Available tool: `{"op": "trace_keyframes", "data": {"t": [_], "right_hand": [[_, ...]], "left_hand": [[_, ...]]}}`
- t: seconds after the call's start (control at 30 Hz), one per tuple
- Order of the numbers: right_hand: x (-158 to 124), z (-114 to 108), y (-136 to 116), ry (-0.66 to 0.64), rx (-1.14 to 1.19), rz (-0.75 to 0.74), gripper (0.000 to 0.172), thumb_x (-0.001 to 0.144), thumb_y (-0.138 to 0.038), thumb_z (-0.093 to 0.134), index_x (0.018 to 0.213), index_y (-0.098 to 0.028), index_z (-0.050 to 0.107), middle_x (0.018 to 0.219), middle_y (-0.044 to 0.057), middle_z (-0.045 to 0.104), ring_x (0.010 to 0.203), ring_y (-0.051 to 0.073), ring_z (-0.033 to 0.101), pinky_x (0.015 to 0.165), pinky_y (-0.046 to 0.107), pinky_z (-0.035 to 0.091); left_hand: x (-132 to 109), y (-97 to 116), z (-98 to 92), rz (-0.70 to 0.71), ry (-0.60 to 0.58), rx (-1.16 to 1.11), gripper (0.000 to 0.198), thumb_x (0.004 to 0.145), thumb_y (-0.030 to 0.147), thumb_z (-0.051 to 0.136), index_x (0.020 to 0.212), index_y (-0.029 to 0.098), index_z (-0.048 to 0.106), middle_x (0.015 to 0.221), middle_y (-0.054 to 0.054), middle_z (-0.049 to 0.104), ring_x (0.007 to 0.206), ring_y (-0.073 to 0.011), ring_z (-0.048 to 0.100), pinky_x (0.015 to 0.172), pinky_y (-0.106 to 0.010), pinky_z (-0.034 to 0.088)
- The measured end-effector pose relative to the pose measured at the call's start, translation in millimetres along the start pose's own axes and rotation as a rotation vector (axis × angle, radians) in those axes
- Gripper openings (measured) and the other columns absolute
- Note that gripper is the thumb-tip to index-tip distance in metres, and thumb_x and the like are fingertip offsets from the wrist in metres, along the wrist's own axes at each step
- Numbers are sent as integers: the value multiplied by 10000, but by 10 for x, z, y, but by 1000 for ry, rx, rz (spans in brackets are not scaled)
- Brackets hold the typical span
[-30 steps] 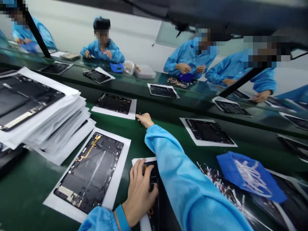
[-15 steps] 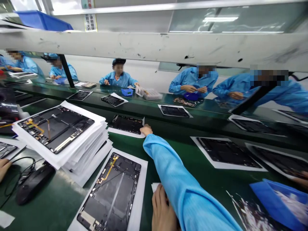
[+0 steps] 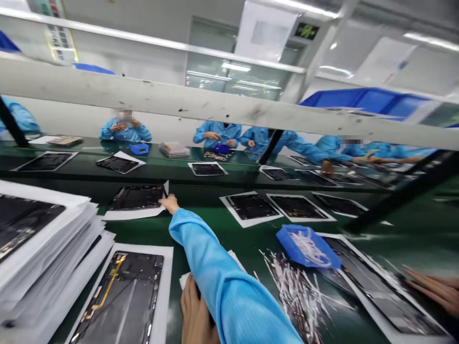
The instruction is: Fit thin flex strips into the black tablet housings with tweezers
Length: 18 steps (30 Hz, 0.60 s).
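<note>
My right hand (image 3: 169,204), on the outstretched blue-sleeved arm, pinches the right edge of a black tablet housing (image 3: 138,197) together with its white paper sheet (image 3: 134,214). The sheet's corner sticks up beside my fingers. Below that arm, my left hand (image 3: 193,310) is closed low over the bench, its fingers bent over something dark that is mostly hidden. White paper (image 3: 184,280) shows beside it. To the left lies another tablet housing (image 3: 124,296) with a gold flex cable, on its own sheet.
A tall stack of paper sheets and housings (image 3: 53,267) stands at left. At right are a blue bin (image 3: 308,246), a heap of thin strips (image 3: 301,296) and a co-worker's hand (image 3: 433,291) by a housing. More housings lie along the green belt (image 3: 201,210). Co-workers sit across.
The view has swung right, bringing the strips and blue bin further in. My right hand still grips the housing's edge, and the paper corner there now stands up more.
</note>
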State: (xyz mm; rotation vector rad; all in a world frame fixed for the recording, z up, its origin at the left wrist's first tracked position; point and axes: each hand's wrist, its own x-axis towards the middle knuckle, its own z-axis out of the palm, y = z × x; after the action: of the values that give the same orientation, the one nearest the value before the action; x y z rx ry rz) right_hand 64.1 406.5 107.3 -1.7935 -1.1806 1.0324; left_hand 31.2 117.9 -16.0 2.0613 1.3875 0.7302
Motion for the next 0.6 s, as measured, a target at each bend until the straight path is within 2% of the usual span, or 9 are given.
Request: {"op": "trace_keyframes", "data": {"t": [0.13,0.2,0.27,0.37,0.47,0.53,0.6], "right_hand": [[18,-454,-184,88,-282,-181,342,958,-344,630,1256,-181,589,1258,87,614,1069,235,642,883,431,560],[-90,-782,-274,147,-419,-287,346,960,-348,626,1259,-177,587,1261,90,613,1068,236,641,887,438,559],[-292,-1129,-334,198,-560,-390,356,962,-356,623,1264,-173,584,1270,92,609,1074,237,638,900,455,553],[-728,-1632,-363,252,-763,-518,431,975,-235,575,1392,-189,478,1259,105,621,1106,259,632,953,488,517],[-1253,-2134,-340,298,-912,-594,671,919,-20,434,1534,-203,236,1231,151,645,1122,301,635,975,503,479],[-1627,-2487,-306,320,-977,-635,707,895,6,391,1541,-212,202,1214,150,656,1101,317,646,952,489,479],[-2015,-2836,-262,319,-1029,-717,658,907,-33,396,1520,-210,237,1156,118,681,1023,313,671,889,450,501]], "left_hand": [[63,-76,89,93,151,27,492,837,213,530,1329,199,550,1495,-207,408,1416,-434,357,1055,-648,392],[92,-114,114,135,242,25,430,866,211,506,1292,251,552,1461,-165,434,1375,-415,404,1004,-645,436],[127,-154,112,178,276,16,395,900,242,493,1291,272,532,1440,-148,440,1323,-408,445,964,-649,461],[209,-230,46,233,241,-5,350,939,294,474,1286,282,519,1390,-130,478,1250,-381,504,964,-637,469],[309,-305,-109,250,217,-8,347,951,355,471,1288,277,510,1371,-119,496,1283,-366,494,1050,-626,426],[355,-318,-267,256,200,-9,421,944,414,487,1340,272,468,1400,-119,482,1314,-388,476,1075,-627,413],[359,-272,-448,216,231,-4,540,954,470,465,1461,361,313,1478,-61,437,1336,-394,459,1076,-627,422]]}}
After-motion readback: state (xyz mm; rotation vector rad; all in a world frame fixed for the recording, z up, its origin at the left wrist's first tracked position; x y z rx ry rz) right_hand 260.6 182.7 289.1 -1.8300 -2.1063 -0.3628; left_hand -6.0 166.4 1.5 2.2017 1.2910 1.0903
